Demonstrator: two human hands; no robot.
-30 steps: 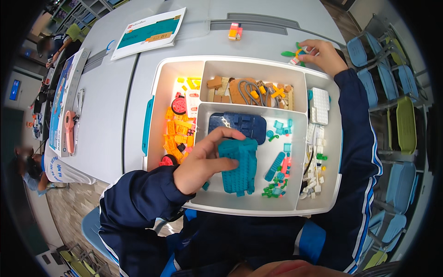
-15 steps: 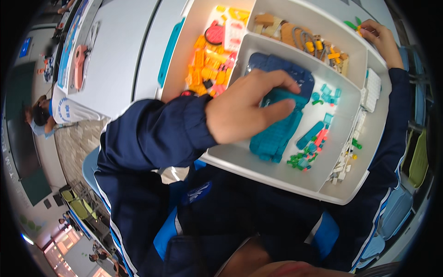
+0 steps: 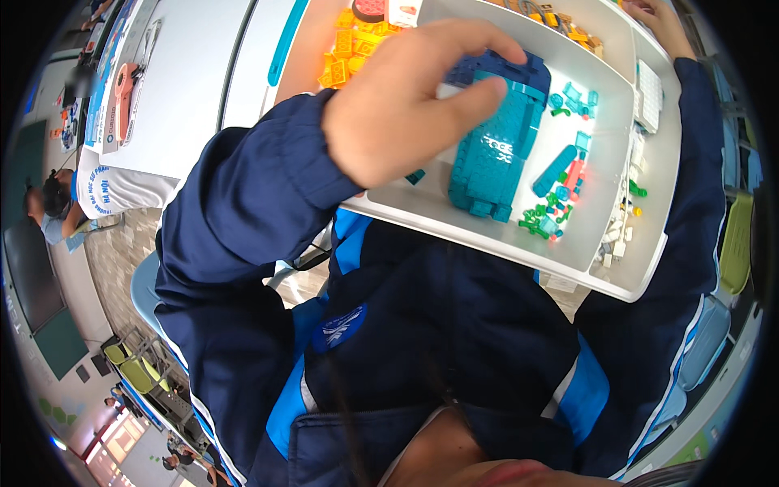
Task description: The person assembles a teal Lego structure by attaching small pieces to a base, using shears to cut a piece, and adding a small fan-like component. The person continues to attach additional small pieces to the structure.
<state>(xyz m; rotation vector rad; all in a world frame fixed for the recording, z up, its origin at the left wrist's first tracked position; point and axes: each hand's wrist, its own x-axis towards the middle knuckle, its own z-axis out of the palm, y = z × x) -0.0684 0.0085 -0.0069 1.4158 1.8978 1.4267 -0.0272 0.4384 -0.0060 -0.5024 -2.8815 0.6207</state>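
Observation:
My left hand (image 3: 414, 105) is open above the tray's middle compartment, its thumb and index finger apart with nothing between them. Beneath the fingertips lie a dark blue plate (image 3: 527, 71) and a teal block of studded bricks (image 3: 495, 150); whether the hand touches them I cannot tell. At the top right edge, partly cut off, my right hand (image 3: 652, 18) has its fingers curled beyond the tray's far corner. A half second ago they pinched a small yellow and green brick piece; now only a bit of yellow shows by the fingertips.
The white divided tray (image 3: 487, 245) rests close against me. Yellow bricks (image 3: 349, 49) fill its left part; small teal pieces (image 3: 578, 97), green pieces (image 3: 535, 221) and white pieces (image 3: 621, 235) lie to the right. A pink tool (image 3: 126, 89) sits on the table at left.
The tray and both hands sit higher in the picture. My left hand looks larger, and more of the teal block shows. My right hand is now partly cut off by the upper edge.

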